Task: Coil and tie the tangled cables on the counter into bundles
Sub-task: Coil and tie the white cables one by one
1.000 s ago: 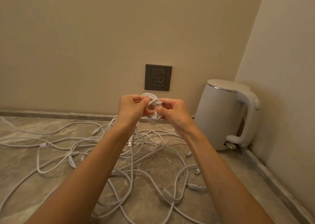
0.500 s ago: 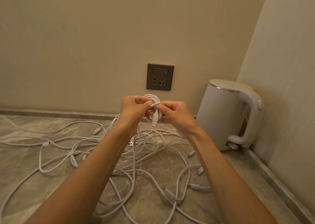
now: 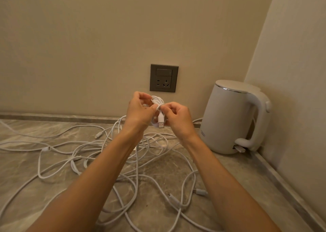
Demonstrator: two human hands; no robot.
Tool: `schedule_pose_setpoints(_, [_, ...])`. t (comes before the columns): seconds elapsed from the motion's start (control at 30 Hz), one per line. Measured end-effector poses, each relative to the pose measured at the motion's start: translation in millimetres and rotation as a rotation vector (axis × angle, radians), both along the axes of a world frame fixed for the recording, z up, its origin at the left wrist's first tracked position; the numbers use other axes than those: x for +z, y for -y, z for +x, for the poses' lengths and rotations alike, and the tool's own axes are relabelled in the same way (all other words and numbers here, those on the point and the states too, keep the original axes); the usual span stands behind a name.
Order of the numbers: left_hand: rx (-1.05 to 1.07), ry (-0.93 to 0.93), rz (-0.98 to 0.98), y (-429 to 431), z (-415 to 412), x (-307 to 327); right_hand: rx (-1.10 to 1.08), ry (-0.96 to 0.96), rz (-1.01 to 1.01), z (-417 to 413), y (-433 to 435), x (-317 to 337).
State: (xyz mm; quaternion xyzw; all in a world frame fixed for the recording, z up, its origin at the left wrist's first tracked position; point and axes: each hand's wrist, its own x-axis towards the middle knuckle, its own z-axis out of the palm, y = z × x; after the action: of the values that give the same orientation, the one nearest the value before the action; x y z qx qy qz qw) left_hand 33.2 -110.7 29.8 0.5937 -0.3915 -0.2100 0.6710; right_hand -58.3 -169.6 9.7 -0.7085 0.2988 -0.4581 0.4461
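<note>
I hold a small coil of white cable [image 3: 158,100] up in front of the wall, above the counter. My left hand [image 3: 139,111] grips the coil's left side with curled fingers. My right hand [image 3: 177,116] pinches the cable's end wrapped across the coil; its USB plug [image 3: 160,122] hangs down between my hands. Below, a tangle of several white cables [image 3: 141,154] sprawls over the grey marble counter [image 3: 26,175], with loose plug ends here and there.
A white electric kettle [image 3: 231,118] stands in the right corner against the side wall. A dark wall socket [image 3: 164,78] sits on the back wall just above my hands. A low stone ledge runs along the counter's back and right edges.
Both hands stay on the coil; the right fingers have shifted along the wrapped end, and the USB plug now hangs a little lower between the hands.
</note>
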Motion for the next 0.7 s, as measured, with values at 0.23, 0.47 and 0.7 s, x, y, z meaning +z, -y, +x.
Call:
schedule_pose_setpoints(0.23, [0.073,0.278,-0.076,-1,-4,-3,0.242,0.006,0.162,-9,4,6])
schedule_pose_setpoints(0.47, [0.204,0.650,-0.078,-3,-1,2,0.376,0.014,0.198,-10,-3,9])
schedule_pose_setpoints(0.7, [0.182,0.805,-0.106,-4,10,2,0.373,-0.013,0.142,-13,4,7])
